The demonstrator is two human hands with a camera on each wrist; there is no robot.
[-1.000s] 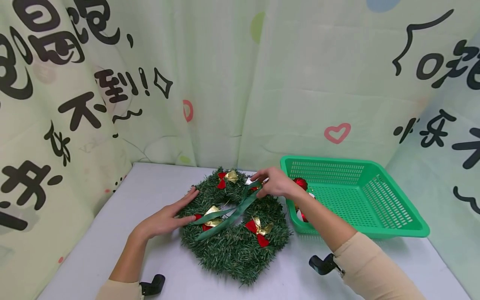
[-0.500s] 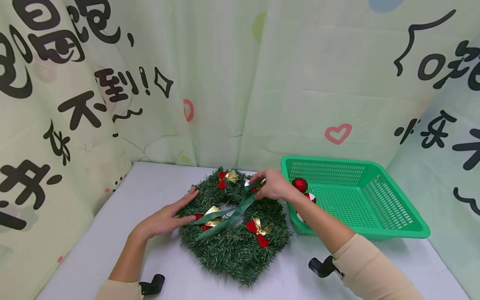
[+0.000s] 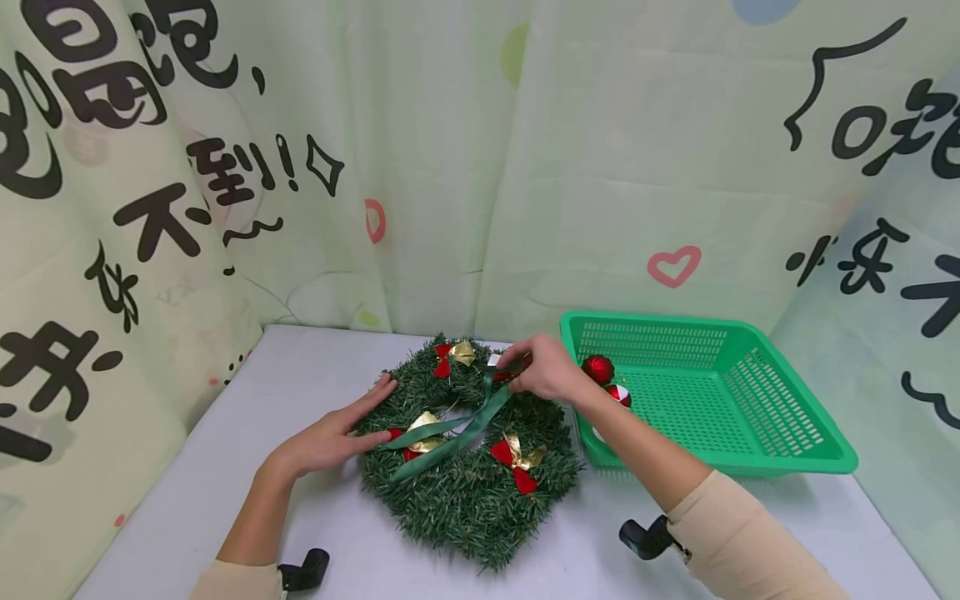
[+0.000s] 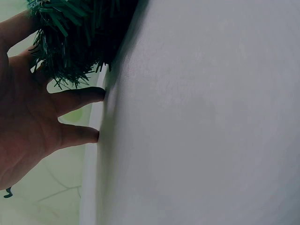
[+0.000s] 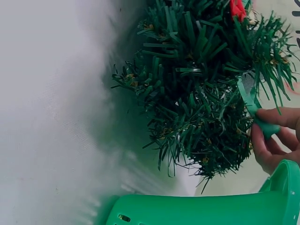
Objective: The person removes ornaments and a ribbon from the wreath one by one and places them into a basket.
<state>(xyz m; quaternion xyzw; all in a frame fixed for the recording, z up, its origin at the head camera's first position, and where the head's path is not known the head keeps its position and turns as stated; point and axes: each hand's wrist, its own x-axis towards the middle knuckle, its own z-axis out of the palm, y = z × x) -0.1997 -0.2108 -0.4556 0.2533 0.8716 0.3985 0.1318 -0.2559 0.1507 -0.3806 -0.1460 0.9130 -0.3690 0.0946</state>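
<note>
A green artificial wreath (image 3: 472, 517) with red and gold bows (image 3: 522, 479) lies on the table. My left hand (image 3: 330, 437) rests along its left edge, thumb and fingers spread straight; in the left wrist view, this hand (image 4: 23, 117) is beside the wreath's bristly underside. At the upper right of the wreath, my right hand (image 3: 547, 368) pinches a green ribbon (image 3: 480, 423) that runs slantwise across the centre hole. The right wrist view has the ribbon (image 5: 268, 128) between thumb and curled fingers. A white piece partly shows beside the right fingertips.
A green mesh basket (image 3: 813, 458) stands right of the wreath, with red and white baubles (image 3: 597, 368) at its left end; the right forearm crosses its near-left corner. A printed curtain (image 3: 450, 167) hangs behind the white table (image 3: 225, 475).
My right hand has shifted slightly left, still pinching the ribbon, and less of the ribbon's end shows. More of the baubles is in sight. The left hand and wreath look unmoved.
</note>
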